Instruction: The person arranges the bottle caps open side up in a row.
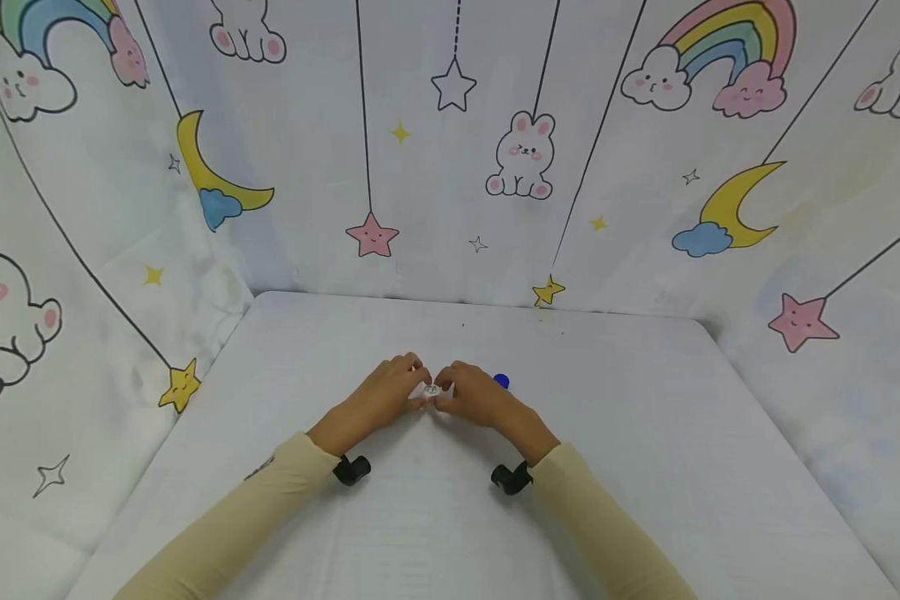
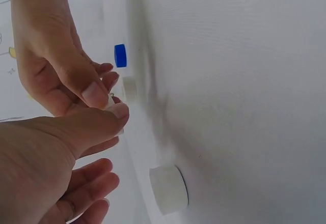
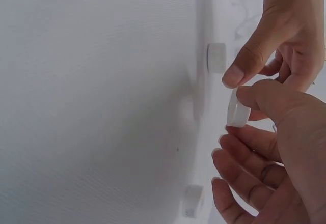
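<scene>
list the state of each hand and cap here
white cap: held, raised off the table
left hand: pinching that cap
right hand: pinching that cap too
blue cap: resting on the table, not held
other white caps: resting on the table, not held

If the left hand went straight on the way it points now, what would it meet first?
The left hand would meet the small white piece between the two hands first, then probably the right hand, just beyond. Exact depth there is hard to judge.
</scene>
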A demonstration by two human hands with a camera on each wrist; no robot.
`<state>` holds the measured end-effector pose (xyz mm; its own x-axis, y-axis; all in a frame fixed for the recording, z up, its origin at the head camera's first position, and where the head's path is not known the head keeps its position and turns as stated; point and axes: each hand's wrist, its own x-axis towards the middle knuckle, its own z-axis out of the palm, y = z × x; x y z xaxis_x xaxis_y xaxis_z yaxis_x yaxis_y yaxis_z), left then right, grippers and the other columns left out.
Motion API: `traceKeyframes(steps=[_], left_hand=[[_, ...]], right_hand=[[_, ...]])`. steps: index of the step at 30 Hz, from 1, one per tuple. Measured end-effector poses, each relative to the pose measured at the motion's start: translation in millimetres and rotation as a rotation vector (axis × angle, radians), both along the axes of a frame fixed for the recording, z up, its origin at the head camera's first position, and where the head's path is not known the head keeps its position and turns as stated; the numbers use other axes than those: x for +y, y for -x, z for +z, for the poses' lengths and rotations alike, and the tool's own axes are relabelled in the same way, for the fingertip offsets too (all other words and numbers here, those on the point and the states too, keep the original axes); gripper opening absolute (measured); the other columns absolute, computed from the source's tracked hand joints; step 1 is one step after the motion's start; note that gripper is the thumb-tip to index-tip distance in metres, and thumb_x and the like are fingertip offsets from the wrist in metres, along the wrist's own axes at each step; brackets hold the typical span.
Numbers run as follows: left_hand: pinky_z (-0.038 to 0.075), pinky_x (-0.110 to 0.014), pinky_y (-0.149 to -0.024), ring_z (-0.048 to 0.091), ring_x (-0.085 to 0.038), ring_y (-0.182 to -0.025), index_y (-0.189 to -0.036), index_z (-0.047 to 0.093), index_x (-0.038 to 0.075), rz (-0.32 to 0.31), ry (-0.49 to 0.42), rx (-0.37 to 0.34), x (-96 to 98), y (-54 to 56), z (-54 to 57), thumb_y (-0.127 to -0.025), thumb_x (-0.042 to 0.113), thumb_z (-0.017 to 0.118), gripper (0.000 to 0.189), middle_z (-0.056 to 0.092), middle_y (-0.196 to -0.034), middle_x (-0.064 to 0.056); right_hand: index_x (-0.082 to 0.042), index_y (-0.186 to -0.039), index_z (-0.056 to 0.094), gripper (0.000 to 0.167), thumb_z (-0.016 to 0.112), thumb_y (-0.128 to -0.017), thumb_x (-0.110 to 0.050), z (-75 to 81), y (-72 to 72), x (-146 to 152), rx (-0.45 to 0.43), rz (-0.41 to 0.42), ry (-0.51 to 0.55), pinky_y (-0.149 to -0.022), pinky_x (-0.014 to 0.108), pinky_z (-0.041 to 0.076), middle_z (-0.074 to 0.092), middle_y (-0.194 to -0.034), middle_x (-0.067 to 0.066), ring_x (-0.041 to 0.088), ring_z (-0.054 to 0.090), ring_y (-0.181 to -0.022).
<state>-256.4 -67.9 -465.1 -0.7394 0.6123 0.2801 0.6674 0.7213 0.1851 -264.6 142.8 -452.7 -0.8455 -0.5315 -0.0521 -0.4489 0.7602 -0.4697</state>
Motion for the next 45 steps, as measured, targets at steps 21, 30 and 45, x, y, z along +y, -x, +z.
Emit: traceKeyframes(steps=[21, 30, 45], left_hand=[[0.055, -0.039, -0.080, 0.065, -0.023, -0.095, -0.102, 0.080, 0.019, -0.028, -0.071, 0.128, -4.4, -5.5, 4.6, -0.092, 0.023, 0.084, 0.012, 0.066, -0.112, -0.006], [0.057, -0.046, -0.093, 0.067, -0.030, -0.107, -0.104, 0.081, 0.012, 0.082, -0.174, -0.093, -5.7, -4.3, 7.9, -0.095, 0.021, 0.081, 0.012, 0.067, -0.119, -0.011], [0.051, -0.052, -0.099, 0.063, -0.029, -0.115, -0.104, 0.082, 0.002, 0.123, -0.343, -0.566, -13.0, 14.9, 15.7, -0.106, 0.026, 0.066, 0.029, 0.072, -0.118, -0.014]], right_hand=[[-0.009, -0.116, 0.076, 0.029, 0.062, -0.106, -0.033, -2.6, 0.5, 3, -0.036, 0.019, 0.066, -0.080, 0.031, 0.054, 0.070, -0.101, -0.001, 0.013, 0.062, -0.090], [-0.009, -0.123, 0.074, 0.030, 0.063, -0.105, -0.031, -4.9, -1.4, 2, 0.039, 0.006, 0.087, -0.081, 0.032, 0.055, 0.070, -0.106, 0.002, 0.014, 0.062, -0.092], [-0.013, -0.134, 0.068, 0.042, 0.078, -0.098, -0.032, -6.9, -5.7, 1, 0.096, -0.039, 0.100, -0.072, 0.025, 0.053, 0.066, -0.107, -0.001, 0.012, 0.059, -0.088]])
